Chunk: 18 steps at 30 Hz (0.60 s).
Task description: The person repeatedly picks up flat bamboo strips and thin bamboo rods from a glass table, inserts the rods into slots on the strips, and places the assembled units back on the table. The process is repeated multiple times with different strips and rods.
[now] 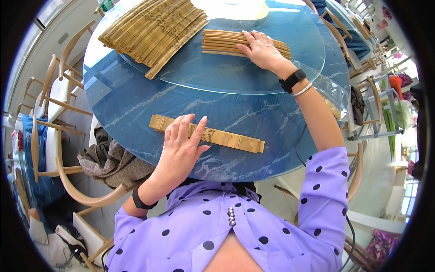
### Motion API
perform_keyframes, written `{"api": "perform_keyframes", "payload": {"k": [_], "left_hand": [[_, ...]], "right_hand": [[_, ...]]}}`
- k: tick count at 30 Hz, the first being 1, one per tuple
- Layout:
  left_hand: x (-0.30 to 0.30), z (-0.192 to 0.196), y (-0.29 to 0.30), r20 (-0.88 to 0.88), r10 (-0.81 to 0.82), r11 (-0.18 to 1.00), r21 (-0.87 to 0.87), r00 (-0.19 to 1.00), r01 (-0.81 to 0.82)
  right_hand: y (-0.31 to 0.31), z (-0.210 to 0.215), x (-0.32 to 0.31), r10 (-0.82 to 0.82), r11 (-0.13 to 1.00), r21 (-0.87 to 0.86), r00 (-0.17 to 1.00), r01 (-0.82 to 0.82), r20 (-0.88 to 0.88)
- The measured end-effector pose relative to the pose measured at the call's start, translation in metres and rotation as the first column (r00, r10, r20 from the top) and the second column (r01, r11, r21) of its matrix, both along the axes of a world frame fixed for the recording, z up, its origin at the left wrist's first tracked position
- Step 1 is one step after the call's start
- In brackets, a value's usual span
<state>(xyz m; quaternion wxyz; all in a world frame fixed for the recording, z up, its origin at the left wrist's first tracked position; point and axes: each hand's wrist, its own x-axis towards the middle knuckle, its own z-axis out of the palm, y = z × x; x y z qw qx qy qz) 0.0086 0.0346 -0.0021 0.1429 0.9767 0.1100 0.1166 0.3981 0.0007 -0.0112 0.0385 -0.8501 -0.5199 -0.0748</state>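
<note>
My left hand (181, 145) lies flat, fingers spread, on a long flat bamboo strip (235, 140) with dark markings, near the front edge of the round blue marble-look table (131, 104). My right hand (262, 47) reaches far across and rests palm down on a row of plain bamboo sticks (222, 41) lying on the glass turntable (235, 77). A black watch and a silver bangle sit on that wrist. A big heap of marked bamboo strips (154, 29) lies at the far left of the turntable.
A clear plastic bag (331, 93) lies at the table's right edge. Wooden chairs (54, 99) ring the table; a brown-grey cloth (108, 163) lies on the chair at my left. More chairs and tables stand at the far right.
</note>
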Motion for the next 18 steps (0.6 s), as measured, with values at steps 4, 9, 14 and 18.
{"api": "perform_keyframes", "payload": {"k": [4, 9, 14, 18], "left_hand": [[0.022, 0.032, 0.047, 0.054, -0.031, 0.979, 0.205, 0.998, 0.019], [0.08, 0.015, 0.139, 0.071, 0.282, 0.791, 0.548, 0.957, -0.274], [0.102, -0.011, 0.18, 0.035, 0.24, 0.781, 0.586, 0.97, -0.214], [0.132, -0.017, 0.181, 0.06, 0.231, 0.718, 0.663, 0.971, -0.212]], "right_hand": [[-0.01, 0.002, 0.0, -0.022, 0.999, -0.023, 1.0, 0.022, 0.008], [-0.015, 0.003, -0.001, -0.001, 1.0, -0.019, 1.0, 0.001, 0.007], [-0.017, 0.008, -0.013, 0.008, 0.999, -0.036, 1.0, -0.009, -0.026], [-0.02, 0.011, -0.011, -0.009, 0.997, -0.077, 1.0, 0.011, 0.018]]}}
